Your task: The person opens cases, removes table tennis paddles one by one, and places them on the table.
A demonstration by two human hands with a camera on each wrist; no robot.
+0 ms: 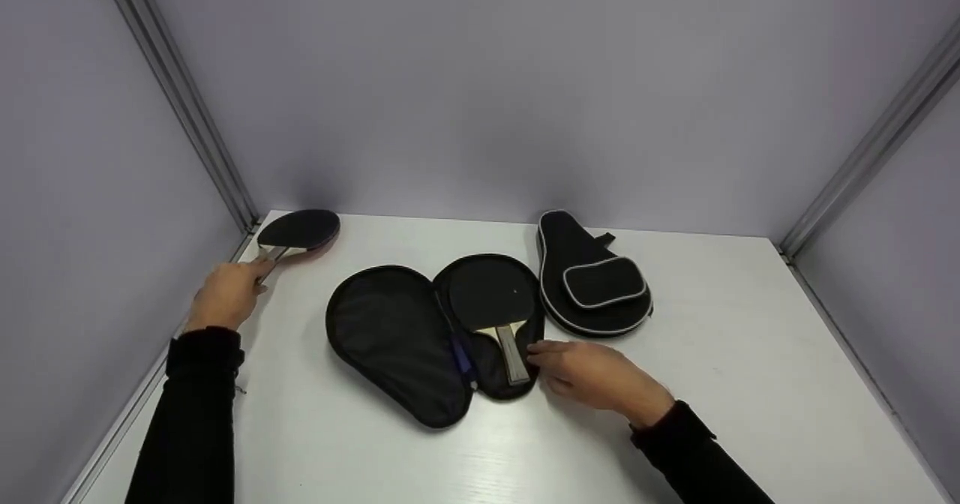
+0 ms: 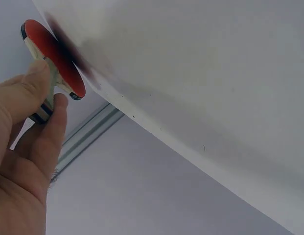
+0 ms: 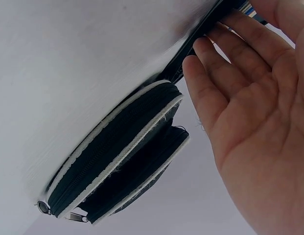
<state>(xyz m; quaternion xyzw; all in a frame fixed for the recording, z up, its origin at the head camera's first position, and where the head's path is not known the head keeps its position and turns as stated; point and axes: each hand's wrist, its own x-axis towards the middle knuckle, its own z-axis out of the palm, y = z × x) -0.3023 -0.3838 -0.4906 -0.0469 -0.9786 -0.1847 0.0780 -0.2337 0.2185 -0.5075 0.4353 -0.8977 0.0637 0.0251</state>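
At the table's far left corner my left hand [image 1: 229, 290] grips a table tennis paddle [image 1: 301, 229] by its handle. Its black face is up in the head view, and the red underside [image 2: 54, 56] shows in the left wrist view. A second paddle [image 1: 491, 294], black side up, lies in the right half of an unzipped black paddle case [image 1: 390, 339] spread open mid-table. My right hand [image 1: 592, 375] is beside that paddle's handle, fingertips at the case's edge. In the right wrist view its fingers [image 3: 205, 83] are extended, with nothing gripped.
A closed black case with white piping [image 1: 596, 286] and a front pocket lies just right of the open one. Light panels stand behind and on both sides of the white table [image 1: 735, 339], with grey metal posts [image 1: 187, 99] at the corners.
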